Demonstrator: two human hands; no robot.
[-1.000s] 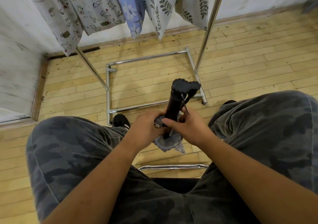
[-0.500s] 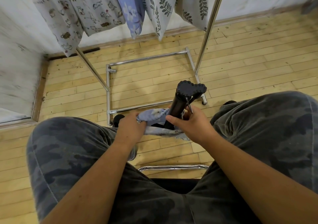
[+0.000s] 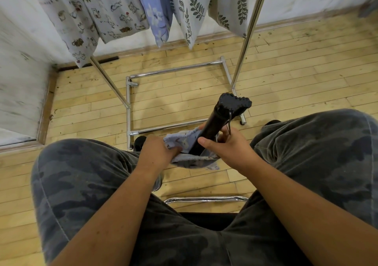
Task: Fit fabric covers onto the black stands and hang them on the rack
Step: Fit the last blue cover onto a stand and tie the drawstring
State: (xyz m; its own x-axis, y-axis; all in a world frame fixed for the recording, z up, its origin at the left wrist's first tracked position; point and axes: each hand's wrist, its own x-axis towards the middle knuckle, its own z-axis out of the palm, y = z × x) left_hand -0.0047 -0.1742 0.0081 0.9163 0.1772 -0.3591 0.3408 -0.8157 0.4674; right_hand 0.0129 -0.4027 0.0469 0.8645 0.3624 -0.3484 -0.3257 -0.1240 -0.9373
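Note:
A black stand [image 3: 221, 118] points up and away between my knees, its studded foot-shaped end [image 3: 235, 102] toward the rack. A light blue patterned fabric cover [image 3: 185, 143] is bunched round its lower end. My left hand [image 3: 157, 151] grips the cover's left edge and holds it stretched open. My right hand [image 3: 227, 149] holds the stand's shaft with the thumb across it, at the cover's right edge. The stand's lower tip is hidden inside the cover.
A chrome rack [image 3: 248, 32] stands ahead on the wood floor, its base frame [image 3: 176, 100] near my feet. Several covered pieces [image 3: 114, 14] hang from it along the white wall. A chrome chair bar [image 3: 206, 199] lies below my hands, between my legs.
My left hand has pulled the cover's edge out to the left, opening the bunched fabric. The stand has tilted slightly right and the cover sits a little higher on the shaft.

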